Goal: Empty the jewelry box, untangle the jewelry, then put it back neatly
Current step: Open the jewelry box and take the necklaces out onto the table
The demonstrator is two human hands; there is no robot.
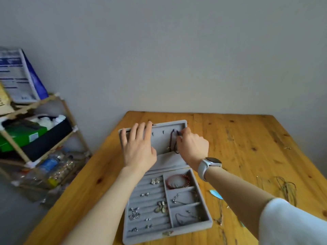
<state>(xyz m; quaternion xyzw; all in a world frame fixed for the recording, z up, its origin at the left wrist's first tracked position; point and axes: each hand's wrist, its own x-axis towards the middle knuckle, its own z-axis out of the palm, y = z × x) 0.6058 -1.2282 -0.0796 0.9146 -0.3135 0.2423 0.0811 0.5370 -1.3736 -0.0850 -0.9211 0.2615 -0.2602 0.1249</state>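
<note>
Grey velvet jewelry box (166, 232) lies open on the table (247, 138); left hand (138, 149) presses its lid, fingers spread, while right hand (192, 147) pinches a dark cord necklace (172, 138) at a lid hook.

Grey velvet jewelry box (203, 220) lies open; earrings (155, 181) fill its left slots, a red bracelet (177, 181) its far right compartment, dark cord necklace (172, 141) hangs in its lid.

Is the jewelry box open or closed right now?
Open. The jewelry box lid lies tipped back under the left hand, and the tray compartments with earrings and a red bracelet are exposed.
</note>
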